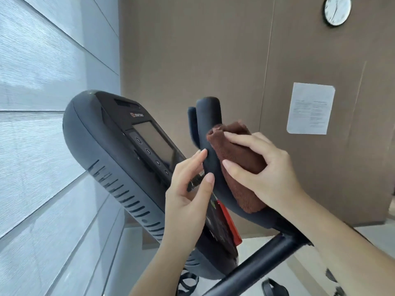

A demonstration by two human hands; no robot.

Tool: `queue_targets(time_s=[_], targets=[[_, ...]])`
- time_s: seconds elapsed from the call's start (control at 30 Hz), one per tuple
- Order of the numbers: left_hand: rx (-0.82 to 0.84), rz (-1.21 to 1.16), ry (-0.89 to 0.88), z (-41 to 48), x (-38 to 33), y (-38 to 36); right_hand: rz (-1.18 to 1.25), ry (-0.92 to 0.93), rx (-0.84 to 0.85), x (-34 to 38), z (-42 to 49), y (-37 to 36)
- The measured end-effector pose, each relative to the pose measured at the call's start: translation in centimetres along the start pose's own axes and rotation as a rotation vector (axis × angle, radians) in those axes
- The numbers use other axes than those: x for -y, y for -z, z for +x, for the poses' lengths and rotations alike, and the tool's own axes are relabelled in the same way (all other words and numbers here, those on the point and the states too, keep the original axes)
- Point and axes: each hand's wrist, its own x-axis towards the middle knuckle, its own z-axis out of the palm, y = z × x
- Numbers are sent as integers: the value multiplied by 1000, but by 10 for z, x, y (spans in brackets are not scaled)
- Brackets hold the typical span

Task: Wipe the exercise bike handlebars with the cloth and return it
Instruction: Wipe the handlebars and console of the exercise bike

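Observation:
A black curved handlebar (pixel 210 124) of the exercise bike rises in the middle of the head view. A brown cloth (pixel 241 154) is folded against its right side. My right hand (pixel 263 167) grips the cloth, thumb and fingers curled round it, and presses it onto the bar. My left hand (pixel 190 189) is on the bar's left side, with its straight fingertips touching the bar. A second handlebar end (pixel 192 120) shows just behind.
The bike's dark console (pixel 119 150) with screen and buttons sits left of the handlebar. A black frame tube (pixel 256 261) runs below my right arm. Window blinds fill the left, a brown wall with a paper notice (pixel 311 108) and a clock (pixel 337 10) the right.

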Motion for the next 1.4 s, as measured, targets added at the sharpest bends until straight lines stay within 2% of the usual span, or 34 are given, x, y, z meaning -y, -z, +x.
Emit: queue_targets(time_s=[0.07,0.23,0.4,0.47,0.67,0.83,0.97,1.17,1.3,1.4], targets=[[20,100,-62,1,-2,5,-1,-48,-26,8,2,1],[90,413,-292,14,-11,34,-74,-20,-371,38,27,-25],[124,897,-607,37,-11,78,-355,-39,-406,43,28,-49],[118,1033,-679,44,-8,92,-440,-13,-396,39,10,-52],[101,1107,-759,59,-6,113,-587,-22,-367,38,-25,-54],[151,1122,-851,60,-2,122,-534,1,-591,60,14,-69],[168,1150,-940,65,3,126,-796,-24,-505,62,32,-82],[163,1188,-990,68,8,128,-962,18,-360,44,-29,-80],[194,1223,-981,67,8,130,-875,-50,-321,46,-50,-78],[223,1231,-963,65,7,131,-789,-16,-439,58,-30,-80]])
